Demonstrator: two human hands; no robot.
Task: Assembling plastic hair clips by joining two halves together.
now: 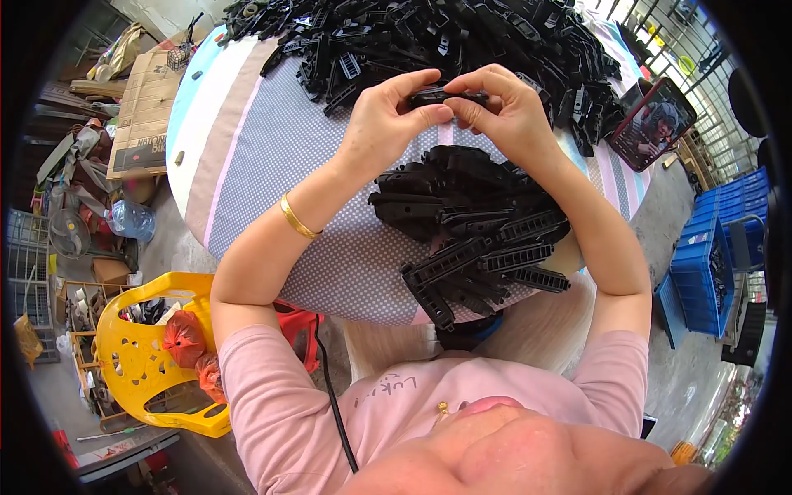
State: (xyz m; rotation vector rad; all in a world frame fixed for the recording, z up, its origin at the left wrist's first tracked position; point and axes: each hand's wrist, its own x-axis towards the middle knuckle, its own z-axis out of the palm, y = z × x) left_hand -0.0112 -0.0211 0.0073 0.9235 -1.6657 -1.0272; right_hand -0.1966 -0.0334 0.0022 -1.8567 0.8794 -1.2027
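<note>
Both my hands meet over the far middle of the table, pinching a slim black plastic part (450, 96) between them. My left hand (394, 111) grips its left end, thumb along the near side. On its right end, my right hand (505, 103) closes with thumb and fingers; fine details of the part are hidden. Just nearer to me lies a small heap of black plastic parts (470, 206), several of them long and ladder-like. Beyond my hands spreads a large pile of similar black parts (396, 41), covering the table's far side.
A striped, dotted cloth covers the round table (272, 165). At its right edge stands a phone (654, 124). To the left are a yellow plastic chair (132, 363) with red bags (183, 338) and a water bottle (132, 220). Blue crates (697, 268) stand at right.
</note>
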